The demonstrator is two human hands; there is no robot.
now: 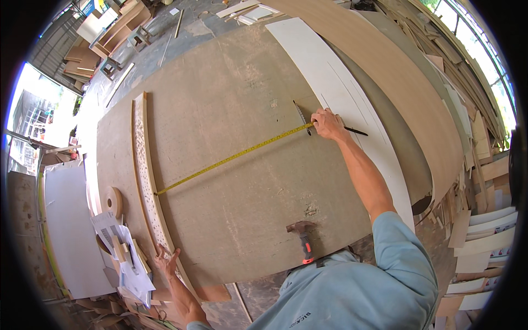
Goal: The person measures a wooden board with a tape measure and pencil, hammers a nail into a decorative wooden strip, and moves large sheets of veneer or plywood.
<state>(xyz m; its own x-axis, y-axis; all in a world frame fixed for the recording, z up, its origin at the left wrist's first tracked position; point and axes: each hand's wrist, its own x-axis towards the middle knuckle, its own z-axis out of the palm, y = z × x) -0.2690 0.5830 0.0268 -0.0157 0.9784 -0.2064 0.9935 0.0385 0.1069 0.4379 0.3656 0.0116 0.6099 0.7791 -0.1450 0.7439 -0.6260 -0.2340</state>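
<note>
A yellow tape measure point(236, 155) stretches across the brown worktable point(220, 231). My right hand point(329, 124) is closed on its right end, beside a white board point(357, 99) marked with thin curved lines. Out of that hand toward the right sticks a dark, pen-like stick point(356, 131). The tape's other end meets the edge of a long, narrow wooden strip point(144, 159) with a speckled face. At the strip's near end, my left hand point(168, 262) grips it, thumb on one edge and fingers on the other. A thin, dark, toothed-looking piece point(300, 114) lies by my right hand.
Near the front edge lies a hammer point(303, 242) with a red-and-black handle. On the left sit a roll of brown edging tape point(113, 202) and papers point(129, 258). A long curved wooden sheet point(396, 71) runs along the right, with stacked boards point(484, 231) beyond.
</note>
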